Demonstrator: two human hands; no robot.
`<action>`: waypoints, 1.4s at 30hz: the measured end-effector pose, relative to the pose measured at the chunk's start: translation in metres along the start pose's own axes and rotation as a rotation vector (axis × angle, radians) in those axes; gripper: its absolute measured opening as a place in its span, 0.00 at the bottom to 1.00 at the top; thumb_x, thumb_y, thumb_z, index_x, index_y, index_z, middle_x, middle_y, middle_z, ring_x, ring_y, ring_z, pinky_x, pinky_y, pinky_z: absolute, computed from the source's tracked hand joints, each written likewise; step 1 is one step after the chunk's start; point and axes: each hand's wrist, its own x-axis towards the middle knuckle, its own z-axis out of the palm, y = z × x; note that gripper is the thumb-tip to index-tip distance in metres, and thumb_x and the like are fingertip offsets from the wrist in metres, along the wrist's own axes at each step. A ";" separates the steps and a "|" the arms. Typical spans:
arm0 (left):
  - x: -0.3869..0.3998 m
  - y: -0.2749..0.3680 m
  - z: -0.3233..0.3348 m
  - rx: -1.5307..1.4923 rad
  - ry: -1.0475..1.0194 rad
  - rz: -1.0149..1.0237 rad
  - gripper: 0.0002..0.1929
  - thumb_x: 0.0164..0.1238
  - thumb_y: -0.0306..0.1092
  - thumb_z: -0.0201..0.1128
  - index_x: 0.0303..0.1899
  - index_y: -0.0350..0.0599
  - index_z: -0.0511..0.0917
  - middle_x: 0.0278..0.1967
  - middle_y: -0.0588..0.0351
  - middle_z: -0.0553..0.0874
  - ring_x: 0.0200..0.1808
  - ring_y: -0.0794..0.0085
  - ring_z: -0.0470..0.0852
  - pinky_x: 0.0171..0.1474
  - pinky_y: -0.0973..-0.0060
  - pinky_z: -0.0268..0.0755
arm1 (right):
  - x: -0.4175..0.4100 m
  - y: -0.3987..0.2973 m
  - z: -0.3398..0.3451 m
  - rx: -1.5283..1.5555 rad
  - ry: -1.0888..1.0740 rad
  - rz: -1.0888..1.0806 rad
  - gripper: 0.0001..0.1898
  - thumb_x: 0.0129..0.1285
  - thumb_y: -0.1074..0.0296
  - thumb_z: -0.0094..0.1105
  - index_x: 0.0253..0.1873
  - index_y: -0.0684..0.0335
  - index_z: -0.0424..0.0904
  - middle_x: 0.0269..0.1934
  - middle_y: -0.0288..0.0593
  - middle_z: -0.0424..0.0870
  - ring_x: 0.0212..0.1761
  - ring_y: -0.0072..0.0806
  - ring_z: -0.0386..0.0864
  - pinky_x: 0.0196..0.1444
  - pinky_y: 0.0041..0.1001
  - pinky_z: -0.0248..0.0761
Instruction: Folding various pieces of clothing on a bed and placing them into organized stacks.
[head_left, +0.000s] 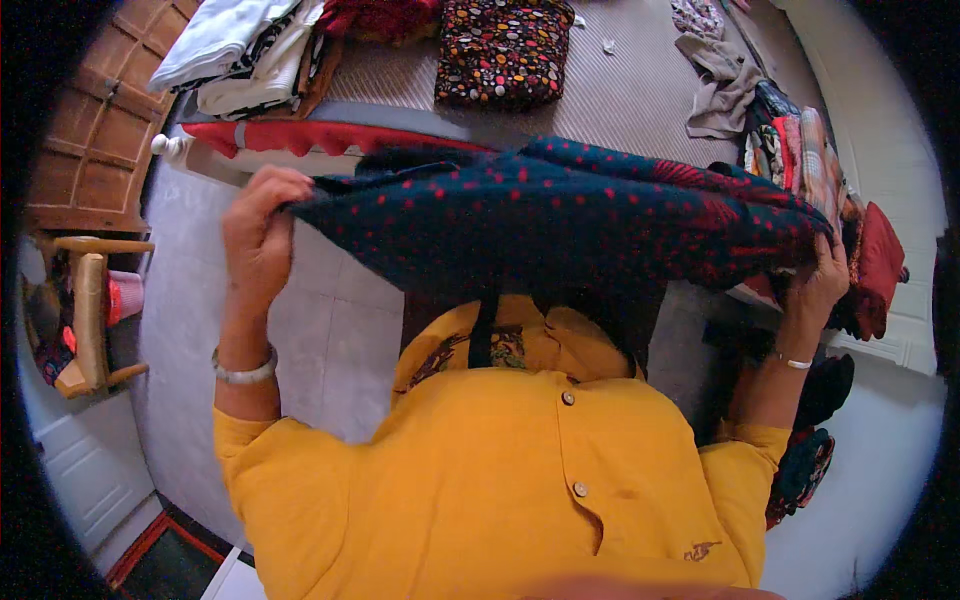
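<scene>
A dark teal cloth with red dots and red patterned patches (525, 217) is stretched sideways in front of my chest. My left hand (262, 225) pinches its left corner between thumb and fingers. At the right end, my right hand (821, 274) grips the cloth's gathered edge. The cloth sags between the two hands and looks folded over along its upper edge. Part of the bed behind it is hidden by the fabric.
Ahead, a bed (622, 82) bears a folded dotted cloth (502, 52) and a white and black folded pile (232, 52). More folded clothes (791, 154) are stacked at the right, beside a dark red cushion (879, 262). A wooden chair (91, 322) stands left on the tiled floor (330, 330).
</scene>
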 end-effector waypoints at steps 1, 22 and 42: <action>0.002 0.002 -0.004 0.033 0.113 0.152 0.15 0.43 0.08 0.45 0.31 0.35 0.75 0.32 0.49 0.78 0.36 0.64 0.78 0.42 0.75 0.70 | -0.004 -0.001 -0.002 -0.072 -0.004 -0.032 0.13 0.65 0.80 0.50 0.53 0.73 0.73 0.46 0.47 0.81 0.45 0.32 0.81 0.53 0.29 0.74; -0.036 0.052 0.159 -0.353 -0.419 -0.359 0.12 0.56 0.26 0.64 0.41 0.37 0.73 0.33 0.52 0.79 0.39 0.72 0.80 0.41 0.77 0.70 | -0.057 0.032 -0.029 0.206 -0.008 0.086 0.15 0.63 0.80 0.53 0.55 0.74 0.72 0.46 0.48 0.81 0.44 0.33 0.81 0.50 0.32 0.77; -0.021 0.043 0.145 -0.160 -0.325 0.170 0.16 0.49 0.18 0.61 0.42 0.40 0.77 0.30 0.48 0.76 0.33 0.54 0.77 0.37 0.67 0.70 | -0.051 0.042 -0.032 0.157 0.020 0.055 0.15 0.63 0.81 0.52 0.54 0.74 0.72 0.46 0.47 0.80 0.44 0.33 0.80 0.49 0.32 0.77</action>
